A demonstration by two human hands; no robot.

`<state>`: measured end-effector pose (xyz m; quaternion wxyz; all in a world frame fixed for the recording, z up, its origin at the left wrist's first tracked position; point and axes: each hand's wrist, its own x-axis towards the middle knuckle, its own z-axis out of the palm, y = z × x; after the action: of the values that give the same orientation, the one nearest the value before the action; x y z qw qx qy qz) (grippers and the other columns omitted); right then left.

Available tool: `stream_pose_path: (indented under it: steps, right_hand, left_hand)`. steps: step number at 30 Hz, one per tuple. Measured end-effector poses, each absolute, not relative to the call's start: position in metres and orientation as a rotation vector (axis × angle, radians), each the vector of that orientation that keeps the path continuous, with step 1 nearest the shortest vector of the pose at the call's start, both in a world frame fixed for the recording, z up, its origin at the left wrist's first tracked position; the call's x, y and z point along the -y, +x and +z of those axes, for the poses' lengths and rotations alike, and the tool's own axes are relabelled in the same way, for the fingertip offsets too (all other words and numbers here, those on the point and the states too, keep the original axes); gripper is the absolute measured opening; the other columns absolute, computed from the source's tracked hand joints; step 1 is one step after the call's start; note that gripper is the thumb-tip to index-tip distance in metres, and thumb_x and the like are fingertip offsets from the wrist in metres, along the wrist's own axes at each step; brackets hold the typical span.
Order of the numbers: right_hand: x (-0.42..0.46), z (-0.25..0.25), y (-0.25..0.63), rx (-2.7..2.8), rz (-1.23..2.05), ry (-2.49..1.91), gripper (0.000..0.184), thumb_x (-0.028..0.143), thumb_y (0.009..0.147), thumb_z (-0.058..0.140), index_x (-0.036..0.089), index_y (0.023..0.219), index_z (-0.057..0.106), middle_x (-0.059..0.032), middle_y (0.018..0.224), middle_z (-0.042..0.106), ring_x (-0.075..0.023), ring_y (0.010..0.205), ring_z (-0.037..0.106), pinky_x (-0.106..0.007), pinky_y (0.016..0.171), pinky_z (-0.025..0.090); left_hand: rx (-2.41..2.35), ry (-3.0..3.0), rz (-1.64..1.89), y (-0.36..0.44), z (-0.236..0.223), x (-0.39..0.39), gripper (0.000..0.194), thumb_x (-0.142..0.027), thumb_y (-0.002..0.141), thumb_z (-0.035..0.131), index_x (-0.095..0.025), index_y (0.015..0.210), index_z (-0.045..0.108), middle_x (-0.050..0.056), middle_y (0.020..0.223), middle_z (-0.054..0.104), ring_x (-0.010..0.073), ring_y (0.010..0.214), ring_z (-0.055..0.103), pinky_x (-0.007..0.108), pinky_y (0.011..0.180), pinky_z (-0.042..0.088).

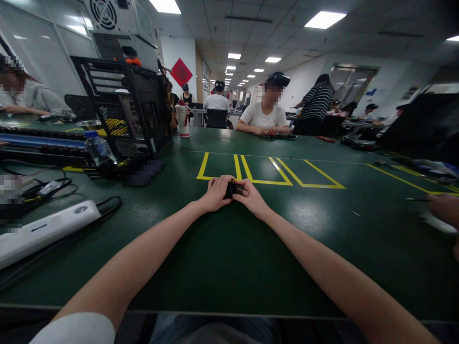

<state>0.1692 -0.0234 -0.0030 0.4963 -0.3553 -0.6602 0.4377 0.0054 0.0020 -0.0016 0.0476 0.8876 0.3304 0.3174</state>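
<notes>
Both arms reach out over the green table (pixel 222 267), and the hands meet near the yellow tape lines. My left hand (pixel 217 193) is wrapped round a small black object (pixel 230 189), with its fingers over the top and far side. From the other side, my right hand (pixel 250 197) pinches at the same object between thumb and fingers. The object is too small and too covered by fingers for me to tell its kind. It is on or just above the table; I cannot tell which.
Yellow tape rectangles (pixel 272 183) lie ahead. On the left stand a black computer case (pixel 134 110), a white cup (pixel 182 122), a clear bottle (pixel 99 149) and a white power strip (pixel 50 231) with cables. A person (pixel 265 112) sits opposite; another person's hand (pixel 444 208) is at right.
</notes>
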Motion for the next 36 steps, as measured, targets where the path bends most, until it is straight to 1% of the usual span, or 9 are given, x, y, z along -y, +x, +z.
stream_pose_path:
  steps: [7, 12, 14, 18, 23, 26, 28, 31, 36]
  right_hand:
    - [0.0223, -0.0047, 0.1664, 1.597, 1.037, -0.828, 0.037, 0.005, 0.062, 0.057, 0.021, 0.092, 0.041, -0.0015, 0.104, 0.045, -0.0149, 0.099, 0.053, -0.036, 0.091, 0.042]
    - [0.0215, -0.0058, 0.1666, 1.624, 1.031, -0.814, 0.054, 0.005, 0.062, 0.057, 0.025, 0.107, 0.036, -0.0025, 0.11, 0.044, -0.0147, 0.104, 0.05, -0.037, 0.095, 0.039]
    - [0.0214, -0.006, 0.1672, 1.614, 1.021, -0.847, 0.048, 0.008, 0.064, 0.057, 0.024, 0.106, 0.039, -0.0027, 0.108, 0.046, -0.0153, 0.105, 0.05, -0.037, 0.096, 0.038]
    - [0.0216, -0.0063, 0.1687, 1.562, 0.995, -0.872, 0.025, 0.02, 0.069, 0.058, 0.022, 0.091, 0.045, -0.0009, 0.101, 0.05, -0.0157, 0.105, 0.051, -0.037, 0.098, 0.037]
    - [0.0243, -0.0042, 0.1685, 1.574, 0.96, -0.896, 0.03, 0.019, 0.066, 0.059, 0.022, 0.091, 0.043, -0.0007, 0.102, 0.05, -0.0156, 0.102, 0.053, -0.035, 0.093, 0.041]
    - [0.0252, -0.0021, 0.167, 1.579, 0.922, -0.979, 0.033, 0.02, 0.07, 0.055, 0.024, 0.1, 0.042, -0.0014, 0.099, 0.051, -0.0153, 0.096, 0.054, -0.036, 0.088, 0.044]
    - [0.0252, -0.0011, 0.166, 1.604, 0.882, -1.019, 0.033, 0.021, 0.072, 0.051, 0.024, 0.103, 0.042, -0.0019, 0.098, 0.051, -0.0156, 0.096, 0.053, -0.037, 0.088, 0.044]
    - [0.0244, -0.0018, 0.1653, 1.639, 0.819, -0.99, 0.029, 0.017, 0.069, 0.051, 0.022, 0.097, 0.044, -0.0021, 0.1, 0.049, -0.015, 0.099, 0.051, -0.034, 0.091, 0.042]
    - [0.0212, -0.0084, 0.1677, 1.611, 0.854, -0.968, 0.035, 0.008, 0.061, 0.05, 0.022, 0.09, 0.035, -0.0005, 0.095, 0.042, -0.0146, 0.093, 0.054, -0.033, 0.085, 0.045]
  left_hand:
    - [-1.032, 2.712, 0.963, 0.0062, -0.0029, -0.0029, 0.061, -0.017, 0.065, 0.057, -0.022, 0.118, 0.028, 0.008, 0.117, 0.041, 0.0255, 0.113, 0.039, 0.043, 0.095, 0.025]
    - [-1.041, 2.726, 0.953, 0.0061, -0.003, -0.0037, 0.061, -0.018, 0.066, 0.057, -0.022, 0.119, 0.027, 0.009, 0.118, 0.041, 0.0256, 0.113, 0.039, 0.042, 0.094, 0.026]
    - [-1.04, 2.728, 0.957, 0.0062, -0.003, -0.0041, 0.061, -0.019, 0.066, 0.058, -0.021, 0.119, 0.027, 0.009, 0.118, 0.041, 0.0257, 0.113, 0.039, 0.042, 0.094, 0.026]
    - [-1.026, 2.721, 0.969, 0.0062, -0.0028, -0.004, 0.058, -0.023, 0.069, 0.057, -0.022, 0.118, 0.027, 0.008, 0.117, 0.042, 0.025, 0.112, 0.039, 0.042, 0.093, 0.026]
    - [-1.033, 2.713, 0.958, 0.0063, -0.0013, -0.0025, 0.058, -0.022, 0.069, 0.057, -0.022, 0.118, 0.027, 0.008, 0.118, 0.042, 0.0249, 0.113, 0.039, 0.042, 0.094, 0.026]
    - [-1.032, 2.709, 0.948, 0.0064, 0.0002, -0.0015, 0.057, -0.022, 0.069, 0.057, -0.023, 0.118, 0.027, 0.008, 0.118, 0.042, 0.0248, 0.113, 0.039, 0.041, 0.094, 0.026]
    - [-1.032, 2.708, 0.941, 0.0063, 0.001, -0.0011, 0.057, -0.022, 0.07, 0.057, -0.023, 0.118, 0.027, 0.008, 0.118, 0.042, 0.0248, 0.113, 0.039, 0.041, 0.094, 0.026]
    - [-1.031, 2.713, 0.933, 0.0061, 0.0015, -0.0009, 0.057, -0.022, 0.07, 0.057, -0.022, 0.119, 0.027, 0.008, 0.118, 0.042, 0.0248, 0.114, 0.038, 0.042, 0.094, 0.026]
    - [-1.044, 2.714, 0.937, 0.0067, 0.0006, -0.0004, 0.059, -0.021, 0.068, 0.058, -0.022, 0.118, 0.028, 0.009, 0.119, 0.041, 0.0251, 0.114, 0.038, 0.042, 0.094, 0.026]
